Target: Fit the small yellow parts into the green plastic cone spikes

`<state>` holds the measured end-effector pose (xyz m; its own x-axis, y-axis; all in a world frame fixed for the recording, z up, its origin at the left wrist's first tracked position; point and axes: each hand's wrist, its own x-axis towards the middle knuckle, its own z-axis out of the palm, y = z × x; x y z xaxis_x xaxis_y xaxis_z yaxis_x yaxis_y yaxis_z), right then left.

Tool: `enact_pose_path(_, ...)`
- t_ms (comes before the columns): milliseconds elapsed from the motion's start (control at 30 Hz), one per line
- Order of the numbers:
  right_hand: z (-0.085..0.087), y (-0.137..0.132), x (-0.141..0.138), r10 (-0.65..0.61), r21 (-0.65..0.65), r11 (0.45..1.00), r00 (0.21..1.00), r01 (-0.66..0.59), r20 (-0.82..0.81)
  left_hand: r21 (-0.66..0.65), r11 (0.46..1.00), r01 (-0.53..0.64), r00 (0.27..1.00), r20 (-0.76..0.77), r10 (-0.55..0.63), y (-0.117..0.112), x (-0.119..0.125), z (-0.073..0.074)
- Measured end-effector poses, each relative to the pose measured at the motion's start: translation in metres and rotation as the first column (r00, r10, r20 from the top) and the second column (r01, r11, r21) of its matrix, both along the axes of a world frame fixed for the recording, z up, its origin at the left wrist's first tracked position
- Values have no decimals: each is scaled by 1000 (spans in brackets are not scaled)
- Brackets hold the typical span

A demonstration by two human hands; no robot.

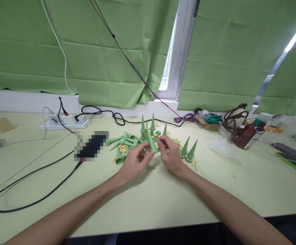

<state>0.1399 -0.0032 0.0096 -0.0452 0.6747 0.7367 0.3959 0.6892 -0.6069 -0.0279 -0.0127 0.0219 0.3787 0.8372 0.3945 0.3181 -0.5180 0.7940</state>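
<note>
The left hand (135, 160) curls around a tapered green plastic cone (151, 141), the right hand (172, 153) pinched, contents unclear, well inside the pale-yellow desk (150, 200)'s near edge.

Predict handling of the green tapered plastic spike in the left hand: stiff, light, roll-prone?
Probably stiff: the green tapered plastic spike shows a straight profile in the left hand. Likely light: similar spikes nearby have hollow bases. Laid down, its round taper might roll.
</note>
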Motion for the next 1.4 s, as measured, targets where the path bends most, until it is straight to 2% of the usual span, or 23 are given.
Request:
enact_pose_path(200,-2,-1,-2,26,28,999,1000,-26,8,176,983,-48,995,-77,63,6,-2,-8)
enact_pose_path(400,-3,-1,-3,33,17,999,999,-33,9,427,901,-82,989,-77,127,13,-5,-17)
enact_pose_path(633,-2,-1,-3,24,4,1000,1000,-24,11,430,900,-77,987,-96,130,11,-4,-16)
enact_pose_path(733,-1,-2,-4,13,10,1000,1000,-13,3,366,925,-103,984,-96,148,9,-3,-13)
enact_pose_path(933,1,-4,-4,-12,15,1000,1000,13,-17,70,986,-153,984,-77,158,5,0,-8)
enact_pose_path(1167,0,-3,-3,-49,40,998,997,51,-56,-214,977,6,983,181,34,6,2,-3)
enact_pose_path(1300,1,-5,-4,-22,70,997,999,25,-38,-295,949,114,967,253,-38,6,2,1)
enact_pose_path(1400,-1,-5,-4,4,86,996,1000,-3,-18,-300,941,154,962,265,-73,5,1,3)
